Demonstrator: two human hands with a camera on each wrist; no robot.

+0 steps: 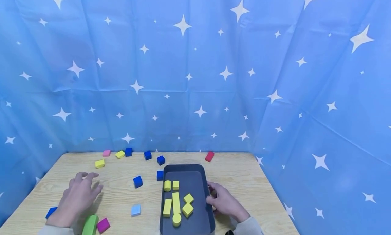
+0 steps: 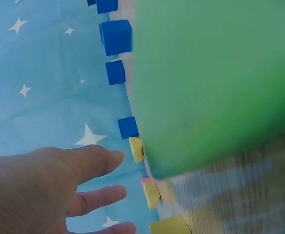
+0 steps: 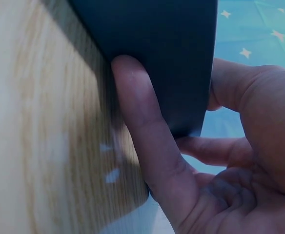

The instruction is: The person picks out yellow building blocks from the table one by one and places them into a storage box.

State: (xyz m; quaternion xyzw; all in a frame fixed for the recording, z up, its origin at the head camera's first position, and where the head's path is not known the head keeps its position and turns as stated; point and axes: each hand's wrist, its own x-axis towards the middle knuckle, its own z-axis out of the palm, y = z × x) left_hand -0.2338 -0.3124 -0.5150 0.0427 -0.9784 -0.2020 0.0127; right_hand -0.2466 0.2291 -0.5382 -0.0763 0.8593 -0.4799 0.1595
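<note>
A dark grey tray [image 1: 200, 194] sits on the table, and several yellow blocks [image 1: 176, 202] lie inside it. My right hand [image 1: 226, 201] holds the tray's right side. In the right wrist view a finger presses the tray's outer wall [image 3: 181, 58], while the thumb sits over the rim. My left hand [image 1: 78, 196] hovers at the table's left with fingers spread and nothing held. Ahead of it lie a yellow block [image 1: 99, 163], another yellow piece [image 1: 120, 154] and a pink block [image 1: 106, 153]. A green block [image 1: 90, 224] is close below the left wrist and looms large in the left wrist view.
Several dark blue blocks [image 1: 137, 181] are scattered left of and behind the tray. A light blue block [image 1: 135, 210] and a magenta block [image 1: 103, 225] lie nearer me. One red block [image 1: 209, 156] is by the back edge. A starry blue curtain [image 1: 195, 58] surrounds the table.
</note>
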